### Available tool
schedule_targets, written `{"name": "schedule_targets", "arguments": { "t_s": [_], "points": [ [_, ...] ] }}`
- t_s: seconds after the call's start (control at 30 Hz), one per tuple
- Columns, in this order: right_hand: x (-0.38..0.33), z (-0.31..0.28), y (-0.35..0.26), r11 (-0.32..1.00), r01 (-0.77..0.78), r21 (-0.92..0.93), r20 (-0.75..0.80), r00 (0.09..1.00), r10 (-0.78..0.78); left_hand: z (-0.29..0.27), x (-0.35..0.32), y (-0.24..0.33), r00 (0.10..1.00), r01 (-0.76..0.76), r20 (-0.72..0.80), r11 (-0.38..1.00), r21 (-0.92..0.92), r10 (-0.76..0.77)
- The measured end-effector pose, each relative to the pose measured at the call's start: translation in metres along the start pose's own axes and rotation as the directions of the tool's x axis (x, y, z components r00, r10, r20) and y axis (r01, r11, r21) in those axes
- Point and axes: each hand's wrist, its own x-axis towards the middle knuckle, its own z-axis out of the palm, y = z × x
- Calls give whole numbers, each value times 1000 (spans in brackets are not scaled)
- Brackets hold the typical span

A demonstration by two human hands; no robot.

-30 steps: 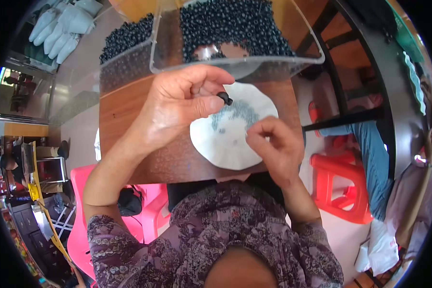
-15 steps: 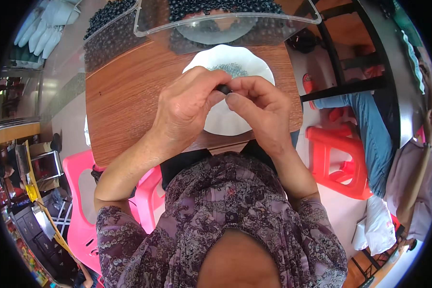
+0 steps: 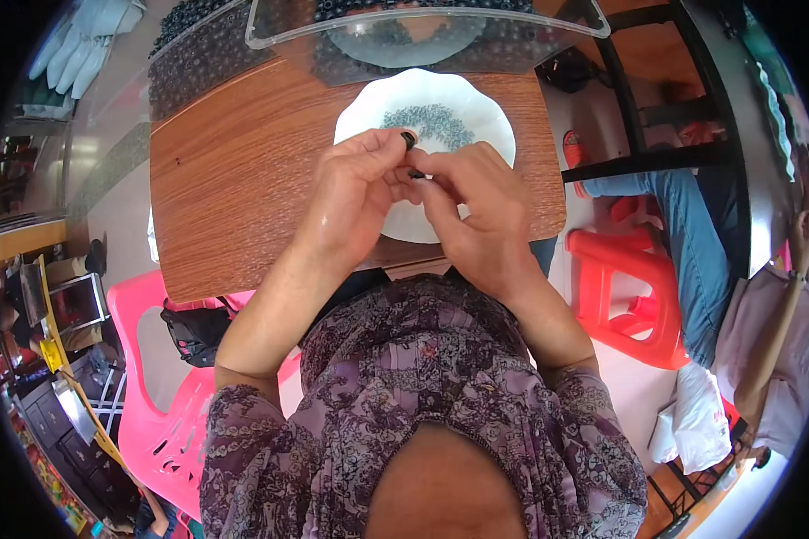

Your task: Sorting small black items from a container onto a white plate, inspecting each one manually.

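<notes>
1. A small black ring [image 3: 409,139] sits pinched between the thumb and forefinger of the left hand [image 3: 355,193], held above the white plate [image 3: 476,112].
2. A second small dark piece [image 3: 416,173] shows just below the ring, where the fingertips of both hands meet; what it is cannot be told.
3. The left hand's grip is pressed together on the ring, its other fingers curled in.
4. The right hand [image 3: 476,216] has its grip closed at the fingertips, touching the left hand's fingers; it seems to pinch the dark piece, though the hold itself is mostly hidden.
5. The plate has a scalloped rim and lies near the far edge of the counter [image 3: 234,171], toward its right end. A small heap of greyish beads [image 3: 427,124] lies in its middle, just beyond the hands.
6. Beyond the plate, at the far edge of the counter, stands a clear plastic tray [image 3: 422,36] with many dark round pieces [image 3: 189,18] in and beside it.
7. The counter is brown wood grain, and both forearms reach over its near edge.
8. Below the counter's left corner stands a pink plastic chair [image 3: 153,404]; to the right is a red plastic stool [image 3: 629,296], with another person's legs in blue trousers [image 3: 683,225] by it.
</notes>
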Motion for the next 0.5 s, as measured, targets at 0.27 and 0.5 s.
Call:
{"name": "schedule_targets", "arguments": {
  "t_s": [0.27, 0.5],
  "points": [
    [0, -10, -1, 989, -83, 119, 44, 996, 79, -6, 2, -19, 997, 64, 65, 968, -242, -49],
    [2, -22, 1, 932, -199, 302, 33, 980, 198, 0, -4, -16, 986, 35, 167, 983, -179, -4]
  ]
}}
